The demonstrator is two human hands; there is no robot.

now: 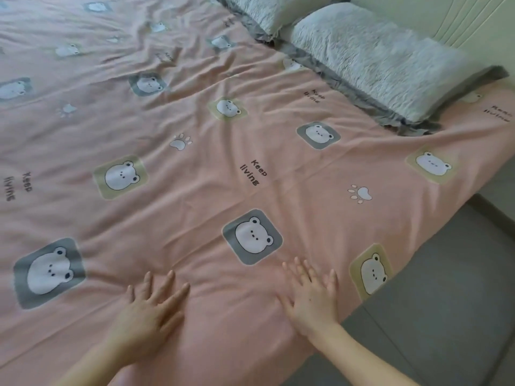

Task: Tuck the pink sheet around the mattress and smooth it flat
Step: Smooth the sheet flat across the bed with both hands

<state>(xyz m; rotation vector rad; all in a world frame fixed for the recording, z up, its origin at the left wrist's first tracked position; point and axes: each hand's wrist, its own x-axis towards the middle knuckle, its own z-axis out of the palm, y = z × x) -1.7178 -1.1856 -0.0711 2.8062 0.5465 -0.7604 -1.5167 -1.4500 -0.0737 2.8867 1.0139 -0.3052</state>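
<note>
The pink sheet (195, 151), printed with bear faces, paw prints and "Keep living", covers the whole mattress and is creased, most of all toward the far left. My left hand (147, 310) lies flat on the sheet near the front edge, fingers spread and straight. My right hand (312, 296) presses flat on the sheet a little to the right, fingers straight, close to the bed's right edge. Neither hand holds any fabric. The mattress itself is hidden under the sheet.
Two fluffy grey pillows (370, 59) with dark grey frills lie along the head of the bed at the upper right, against a pale headboard (457, 20). Grey floor (446, 302) runs along the bed's right side.
</note>
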